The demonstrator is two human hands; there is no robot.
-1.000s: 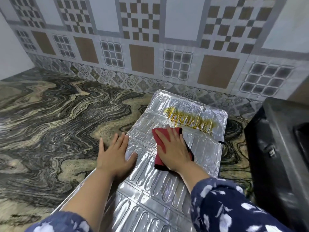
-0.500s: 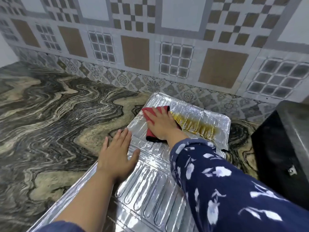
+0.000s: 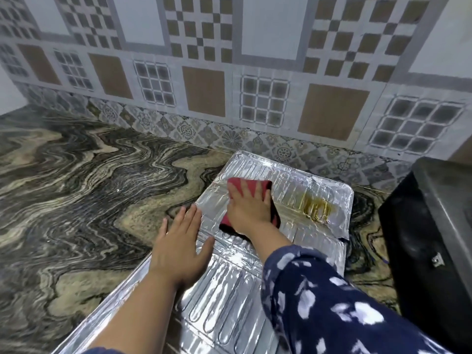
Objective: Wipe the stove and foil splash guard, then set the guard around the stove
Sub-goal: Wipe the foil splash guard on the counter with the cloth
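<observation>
From the head view, the ribbed silver foil splash guard (image 3: 229,290) lies flat and unfolded on the swirled grey-and-tan stone surface (image 3: 76,200), its far panel close to the patterned tile wall (image 3: 229,85). The right hand (image 3: 249,209) presses a red cloth with a dark underside (image 3: 251,186) onto that far panel, fingers straight and slightly spread over the fabric, palm bearing down. The left hand (image 3: 178,249) lies flat, fingers spread, half on the guard's left edge and half on the stone, pinning the sheet. A yellow-brown greasy streak (image 3: 315,209) remains on the right part of the far panel, just beside the cloth. The black boxy stove (image 3: 429,238) stands at the right, apart from the guard.

I would judge the job partway through the guard-wiping step: the stain is only partly cleared, the nearer panels look bright, and whether the stove has been wiped I cannot tell. Standing the guard around the stove is not yet done.

Against the picture a second ago, the cloth and right hand have moved from the middle panel up onto the far one, and the streak has shrunk from a long band to a short patch at the right. The left hand has hardly shifted.
</observation>
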